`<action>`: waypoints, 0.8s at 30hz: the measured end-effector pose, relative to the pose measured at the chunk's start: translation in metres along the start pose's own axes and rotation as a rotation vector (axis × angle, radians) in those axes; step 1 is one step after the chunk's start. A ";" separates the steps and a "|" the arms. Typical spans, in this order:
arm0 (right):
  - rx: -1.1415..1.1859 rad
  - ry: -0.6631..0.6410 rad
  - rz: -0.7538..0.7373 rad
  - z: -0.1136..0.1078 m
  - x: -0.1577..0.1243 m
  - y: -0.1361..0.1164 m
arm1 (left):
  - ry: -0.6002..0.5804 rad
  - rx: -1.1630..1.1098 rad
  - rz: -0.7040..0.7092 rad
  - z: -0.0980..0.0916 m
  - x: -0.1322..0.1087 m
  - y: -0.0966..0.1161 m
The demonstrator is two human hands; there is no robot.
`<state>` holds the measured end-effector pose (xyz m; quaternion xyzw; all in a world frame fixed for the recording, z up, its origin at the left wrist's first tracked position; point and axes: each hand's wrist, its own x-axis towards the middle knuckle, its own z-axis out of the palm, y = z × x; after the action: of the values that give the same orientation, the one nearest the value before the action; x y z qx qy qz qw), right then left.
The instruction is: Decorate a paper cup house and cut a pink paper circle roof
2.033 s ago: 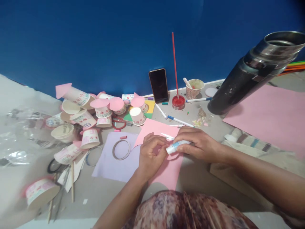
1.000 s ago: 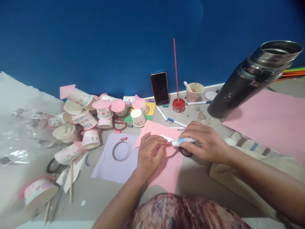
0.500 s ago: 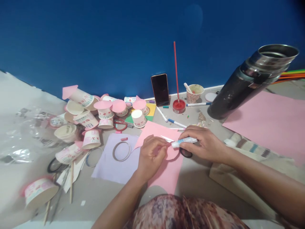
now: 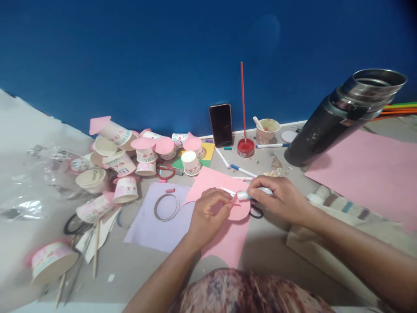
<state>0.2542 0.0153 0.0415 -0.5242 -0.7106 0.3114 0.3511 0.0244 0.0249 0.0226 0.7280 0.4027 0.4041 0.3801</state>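
Observation:
My left hand (image 4: 210, 215) pinches a piece of pink paper (image 4: 240, 212) with a rounded edge. My right hand (image 4: 280, 198) is closed around a white and blue tube (image 4: 256, 194), its tip against the paper beside my left fingertips. Below both lies a larger pink sheet (image 4: 228, 243) with curved cut-outs. Scissors (image 4: 256, 211) lie partly under the paper, a black handle and the blade tips showing. Left of my left hand, a tape ring (image 4: 166, 207) rests on a lilac sheet (image 4: 146, 230).
Decorated paper cups (image 4: 125, 190), several with pink tops, crowd the left side. A phone (image 4: 220, 125) leans on the blue wall near a red pot (image 4: 245, 148) and a brush cup (image 4: 267, 130). A dark flask (image 4: 325, 126) stands at right by a pink sheet (image 4: 368, 169).
The tube has shifted slightly right and my right fingers have moved closer to its tip end. The pink piece now shows more of its rounded surface, with a raised edge at my left fingertips.

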 end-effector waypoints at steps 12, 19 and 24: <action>-0.350 0.186 -0.596 0.017 -0.007 0.003 | -0.058 0.003 0.004 0.001 -0.005 -0.003; -0.409 0.211 -0.639 0.015 -0.009 0.003 | -0.114 -0.044 -0.004 0.001 -0.005 -0.004; -0.387 0.196 -0.636 0.015 -0.011 0.004 | -0.060 -0.041 0.031 0.001 -0.003 -0.004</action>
<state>0.2456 0.0049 0.0281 -0.3613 -0.8464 -0.0044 0.3911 0.0231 0.0237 0.0180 0.7380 0.3716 0.3960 0.4006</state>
